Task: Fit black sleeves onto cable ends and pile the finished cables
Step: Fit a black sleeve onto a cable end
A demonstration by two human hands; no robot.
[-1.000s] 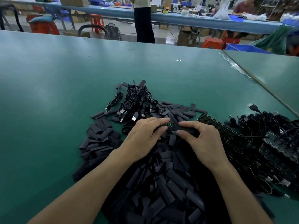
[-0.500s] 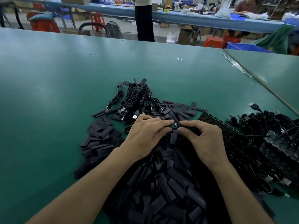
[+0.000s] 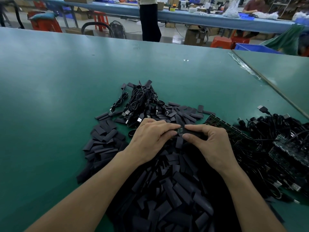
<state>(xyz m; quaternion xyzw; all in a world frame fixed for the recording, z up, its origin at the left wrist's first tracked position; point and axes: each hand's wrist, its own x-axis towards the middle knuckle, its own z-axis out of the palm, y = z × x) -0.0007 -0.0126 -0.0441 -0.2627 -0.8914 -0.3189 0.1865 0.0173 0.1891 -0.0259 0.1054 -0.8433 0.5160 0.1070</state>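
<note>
My left hand [image 3: 150, 136] pinches a cable end with a small green circuit board [image 3: 180, 130] showing between the fingertips. My right hand [image 3: 210, 144] holds a black sleeve [image 3: 194, 132] against that board, thumb beneath and fingers on top. Both hands meet above a large heap of loose black sleeves [image 3: 167, 190]. Beyond the hands lies a pile of coiled black cables with USB plugs [image 3: 142, 101]. The cable running from the held end is hidden under my hands.
A tangle of black cables with bare green boards [image 3: 275, 148] fills the right side of the green table [image 3: 66, 81]. A seam with a second table [image 3: 274, 86] runs along the right. A person stands beyond the far edge [image 3: 149, 19].
My hands have drawn closer together, the right fingertips now meeting the left, and the sleeve covers more of the small board. Both hands sit slightly nearer to me.
</note>
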